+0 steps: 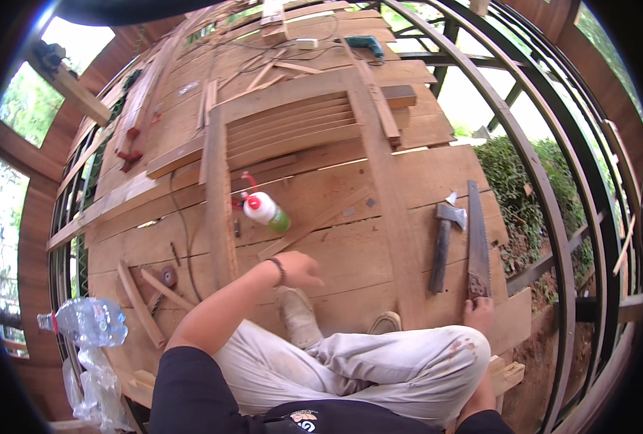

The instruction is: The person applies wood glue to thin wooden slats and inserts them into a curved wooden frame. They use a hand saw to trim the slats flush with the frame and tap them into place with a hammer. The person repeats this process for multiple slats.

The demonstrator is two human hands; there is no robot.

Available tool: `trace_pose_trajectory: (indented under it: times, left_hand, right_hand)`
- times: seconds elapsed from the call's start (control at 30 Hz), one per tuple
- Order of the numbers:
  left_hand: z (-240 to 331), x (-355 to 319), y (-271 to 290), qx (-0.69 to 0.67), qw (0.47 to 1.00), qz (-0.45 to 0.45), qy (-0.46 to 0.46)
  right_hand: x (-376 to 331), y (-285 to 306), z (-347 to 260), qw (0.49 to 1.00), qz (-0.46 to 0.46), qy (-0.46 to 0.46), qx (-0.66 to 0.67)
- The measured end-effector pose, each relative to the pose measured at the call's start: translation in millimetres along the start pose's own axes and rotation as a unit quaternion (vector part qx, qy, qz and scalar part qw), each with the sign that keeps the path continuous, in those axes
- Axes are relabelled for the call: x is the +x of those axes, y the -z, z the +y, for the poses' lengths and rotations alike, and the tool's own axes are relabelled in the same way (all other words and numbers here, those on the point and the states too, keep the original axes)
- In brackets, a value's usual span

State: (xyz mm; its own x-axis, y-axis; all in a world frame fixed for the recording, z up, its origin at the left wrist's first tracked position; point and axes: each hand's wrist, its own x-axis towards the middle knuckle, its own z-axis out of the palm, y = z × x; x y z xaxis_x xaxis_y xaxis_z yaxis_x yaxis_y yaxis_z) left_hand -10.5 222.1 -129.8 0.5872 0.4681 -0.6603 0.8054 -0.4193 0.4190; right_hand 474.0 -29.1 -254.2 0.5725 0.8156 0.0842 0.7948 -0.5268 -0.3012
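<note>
Saw (477,239): flat on plank floor (336,195), beside hatchet (444,242).
Right hand (478,312): grips saw handle.
Left hand (299,269): loosely curled, empty, near glue bottle (266,210).

A raised plank floor (350,181) edged by a dark metal railing (553,217), bright daylight and green shrubs (524,188) beyond.

White-green glue bottle (266,210) mid-boards; clear plastic bottle (86,322) lower left

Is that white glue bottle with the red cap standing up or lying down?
Lying down. The glue bottle rests on its side on the planks, red nozzle pointing up-left, ahead of the left hand.
</note>
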Motion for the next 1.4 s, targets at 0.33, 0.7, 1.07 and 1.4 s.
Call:
trace_pose_trajectory:
  times: [0.33, 0.7, 1.07, 1.4]
  left_hand:
    - [-118, -8, 2, -0.254, 0.761, 0.582, 0.131]
    - [-24, -19, 52, -0.621, 0.671, 0.389, -0.110]
    - [74, 55, 135, -0.747, 0.621, 0.175, -0.161]
    - [-11, 179, 189, 0.055, 0.878, 0.473, 0.044]
  right_hand:
    - [98, 139, -181, 0.958, -0.014, 0.246, 0.145]
    - [73, 55, -344, 0.742, -0.028, 0.653, 0.151]
    - [155, 90, -368, 0.692, 0.065, 0.608, 0.383]
    - [224, 130, -377, 0.696, 0.094, 0.260, 0.662]
